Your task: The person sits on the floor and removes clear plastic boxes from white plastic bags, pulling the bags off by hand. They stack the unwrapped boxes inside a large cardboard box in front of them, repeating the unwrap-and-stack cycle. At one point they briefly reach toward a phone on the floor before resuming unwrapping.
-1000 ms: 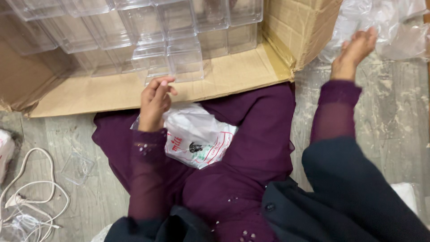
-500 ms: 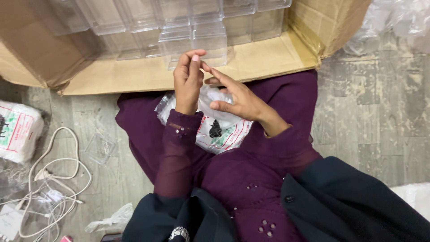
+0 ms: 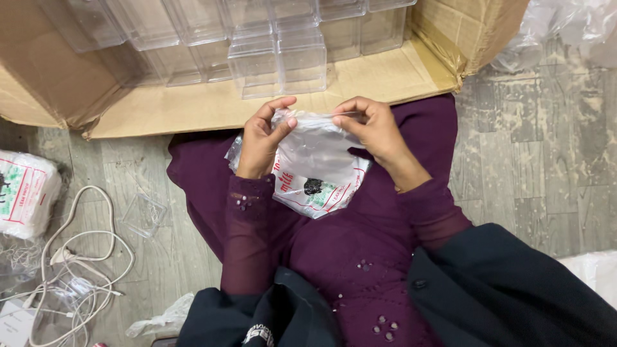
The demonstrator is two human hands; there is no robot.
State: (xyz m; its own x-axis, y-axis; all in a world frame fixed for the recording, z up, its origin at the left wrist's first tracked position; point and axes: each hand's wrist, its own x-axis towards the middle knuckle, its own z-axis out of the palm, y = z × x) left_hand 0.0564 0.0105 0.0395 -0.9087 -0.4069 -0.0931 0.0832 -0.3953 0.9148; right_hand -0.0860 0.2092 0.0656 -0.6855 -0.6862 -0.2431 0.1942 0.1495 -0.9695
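A dark jacket [image 3: 514,289] is seen nearest the camera, draped over the lower part of the lap, with purple fabric [image 3: 347,257] spread beneath and beyond it. On that fabric a printed plastic packet [image 3: 315,189] is laid, white with red and green markings. Just above the packet a small clear plastic bag [image 3: 315,138] is held up between both hands. The left hand [image 3: 263,138] is closed on the bag's left top edge, thumb and fingers pinched together on the film. The right hand [image 3: 373,128] is closed on the bag's right top edge in the same pinching manner, so that the film is stretched between the two hands over the lap.

To the left, on the grey wood-patterned floor [image 3: 546,167], a small clear plastic box [image 3: 143,213] is set, and a tangle of white cable [image 3: 77,257] is lying beside it. A white printed bundle [image 3: 26,193] is found at the left edge.

Farther off, an opened cardboard box [image 3: 212,106] is placed flat, its flap touching the purple fabric. Inside it, rows of clear plastic boxes [image 3: 279,61] are packed close together. At the top right corner, crumpled clear plastic wrap [image 3: 565,29] is seen beside the cardboard wall
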